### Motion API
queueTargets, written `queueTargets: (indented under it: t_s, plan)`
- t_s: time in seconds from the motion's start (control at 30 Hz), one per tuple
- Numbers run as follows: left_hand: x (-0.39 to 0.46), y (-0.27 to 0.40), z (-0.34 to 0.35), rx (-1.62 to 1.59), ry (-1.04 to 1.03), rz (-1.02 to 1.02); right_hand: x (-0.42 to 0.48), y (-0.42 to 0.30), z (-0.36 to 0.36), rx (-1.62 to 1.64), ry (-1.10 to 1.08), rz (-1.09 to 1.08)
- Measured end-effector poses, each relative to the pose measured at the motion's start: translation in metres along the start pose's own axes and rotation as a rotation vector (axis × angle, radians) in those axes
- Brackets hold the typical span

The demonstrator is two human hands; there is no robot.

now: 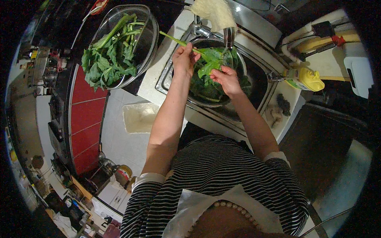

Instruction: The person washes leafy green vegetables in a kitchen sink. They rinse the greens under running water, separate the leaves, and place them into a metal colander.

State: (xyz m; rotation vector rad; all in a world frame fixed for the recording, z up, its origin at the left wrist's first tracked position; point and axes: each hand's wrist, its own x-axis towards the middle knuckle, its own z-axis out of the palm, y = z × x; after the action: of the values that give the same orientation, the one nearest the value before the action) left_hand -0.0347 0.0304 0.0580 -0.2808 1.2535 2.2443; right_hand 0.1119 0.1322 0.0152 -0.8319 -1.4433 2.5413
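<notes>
My left hand (185, 58) pinches the pale stalk of a leafy green (209, 61), whose cut end points up and to the left. The fingers of my right hand (226, 79) grip the edge of its broad leaf. Above the leaf is the mouth of a metal faucet (229, 37), and clear water seems to run down beside the leaf. Below both hands, a round metal basin (244, 67) holds more dark green leaves (205, 90). The basin sits inside a stainless steel sink (258, 98).
Left of the sink, a wire mesh basket (153, 50) holds stalks and leaves (108, 56). A pale cloth (215, 13) drapes over the faucet. On the right ledge lie a yellow-capped detergent bottle (306, 79) and a dark scrubber (283, 104). A whitish plastic bin (140, 119) stands on the floor.
</notes>
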Motion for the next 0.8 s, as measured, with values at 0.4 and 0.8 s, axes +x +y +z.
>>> queueTargets:
  t_s: [0.4,0.8]
  plan:
    - [-0.030,0.123,0.016,0.823,0.017,0.685,-0.004,-0.007,-0.024,-0.263,-0.085,-0.057]
    - [-0.010,0.172,0.013,-0.070,-0.160,0.255,-0.019,-0.047,0.047,-0.133,-0.256,-0.108]
